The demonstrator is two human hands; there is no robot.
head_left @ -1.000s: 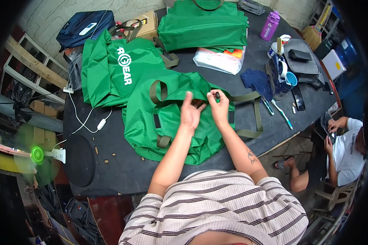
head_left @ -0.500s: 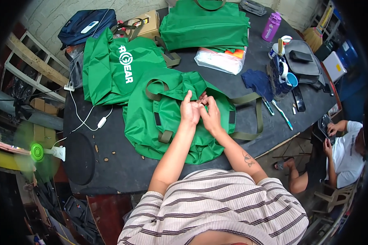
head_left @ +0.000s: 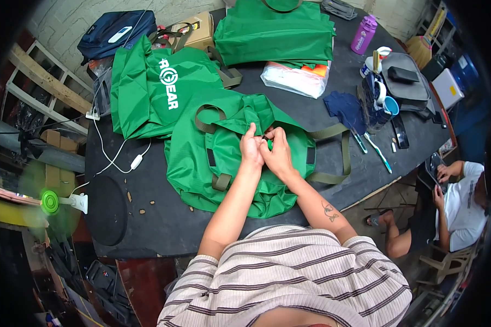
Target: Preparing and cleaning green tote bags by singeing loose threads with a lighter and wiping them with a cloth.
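Seems best to steady the flap with the left hand and work the right hand gently, no yanking. Got the green fabric bag spread by the table's near edge, directly under the fingers, flap at the tips. Can't tell any grip: curled in together, mostly hidden.

I'm counting one left hand and one right hand here, two green bags, one green fabric stack, two toothbrushes, one purple bottle, one navy bag, one broom and one spinning fan, while one other person is sitting nearby.
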